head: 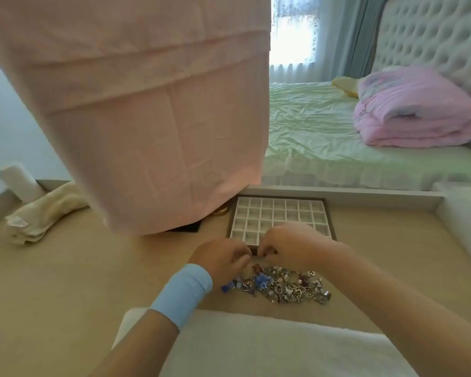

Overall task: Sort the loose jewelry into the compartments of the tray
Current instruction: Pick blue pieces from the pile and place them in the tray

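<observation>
Whitish padding [256,346] is filling the bottom edge, closest of all, and both bare forearms are reaching out over it. The left hand [220,257], wearing a pale blue wristband [182,292], and the right hand [288,246] are meeting fingertip to fingertip at the near rim of the tray [278,213]. The fingers of both are curling inward, as if working at one small piece between them. Whether anything is being pinched I cannot tell, since the knuckles are hiding it.

The loose jewelry [280,287] is lying in one tangled heap on the beige surface [65,268], under the wrists and just in front of the tray: silvery bits, pearly beads, and some blue pieces at the left end. Every compartment that is showing is looking bare, though the right hand is covering part of the nearest rows. By my judgement the sorting is barely beginning, with the whole heap waiting.

Further out, a pink cloth [147,118] is hanging at the left, a folded cream cloth [44,216] is lying beside it, and a bed [337,137] carrying a folded pink quilt [419,112] is standing behind.
</observation>
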Demonstrator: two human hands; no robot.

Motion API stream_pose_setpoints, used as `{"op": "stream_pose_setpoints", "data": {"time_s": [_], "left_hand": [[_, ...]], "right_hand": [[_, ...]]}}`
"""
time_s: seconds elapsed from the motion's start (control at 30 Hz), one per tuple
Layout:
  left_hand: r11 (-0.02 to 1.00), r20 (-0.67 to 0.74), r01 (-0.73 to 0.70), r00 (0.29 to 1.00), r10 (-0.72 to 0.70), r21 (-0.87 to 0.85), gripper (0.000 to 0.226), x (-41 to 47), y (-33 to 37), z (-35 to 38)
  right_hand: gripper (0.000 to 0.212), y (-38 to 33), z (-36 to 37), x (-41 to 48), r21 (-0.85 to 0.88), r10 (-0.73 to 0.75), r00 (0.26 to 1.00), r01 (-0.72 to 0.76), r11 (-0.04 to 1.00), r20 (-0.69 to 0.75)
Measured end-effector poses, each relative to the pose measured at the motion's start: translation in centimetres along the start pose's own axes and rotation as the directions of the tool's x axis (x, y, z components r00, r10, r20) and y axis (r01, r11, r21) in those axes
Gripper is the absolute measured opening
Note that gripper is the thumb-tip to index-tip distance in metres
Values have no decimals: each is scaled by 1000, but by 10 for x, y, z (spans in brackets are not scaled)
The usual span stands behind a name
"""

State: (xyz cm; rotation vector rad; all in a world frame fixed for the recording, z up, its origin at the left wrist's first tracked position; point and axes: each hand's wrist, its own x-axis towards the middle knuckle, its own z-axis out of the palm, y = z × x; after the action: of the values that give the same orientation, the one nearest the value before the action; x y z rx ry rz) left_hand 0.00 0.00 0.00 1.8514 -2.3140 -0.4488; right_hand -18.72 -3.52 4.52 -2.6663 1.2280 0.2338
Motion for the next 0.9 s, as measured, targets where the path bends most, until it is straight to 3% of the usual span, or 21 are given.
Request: {"op": "stream_pose_setpoints", "data": {"time_s": [0.13, 0.27, 0.43, 0.57, 0.7, 0.77, 0.9], "left_hand": [[999, -136, -16, 991, 13, -27, 24, 1, -11, 23], [998, -205, -39, 978, 27, -54, 22, -5, -15, 42], [987, -240, -50, 971, 13, -151, 24, -9, -11, 45], [990, -242, -47, 970, 13, -134, 26, -12, -13, 52], [975, -268, -60, 963, 0, -216, 25, -9, -20, 54], [972, -269, -63, 963, 0, -226, 24, -6, -19, 54], [929, -297, -107, 955, -3, -355, 21, -1, -19, 54]], "right_hand": [[22, -3, 18, 7, -49, 18, 996, -23, 999, -84], [20, -15, 32, 11, -45, 65, 995, -68, 997, -74], [24, -25, 35, 20, -161, 137, 984, -154, 975, -114], [41, -28, 36, 23, -176, 186, 977, -202, 963, -106], [39, -27, 43, 28, -166, 209, 973, -223, 961, -99], [35, -23, 46, 28, -94, 201, 975, -210, 973, -91], [22, -6, 45, 25, 279, 171, 982, -141, 950, -85]]}}
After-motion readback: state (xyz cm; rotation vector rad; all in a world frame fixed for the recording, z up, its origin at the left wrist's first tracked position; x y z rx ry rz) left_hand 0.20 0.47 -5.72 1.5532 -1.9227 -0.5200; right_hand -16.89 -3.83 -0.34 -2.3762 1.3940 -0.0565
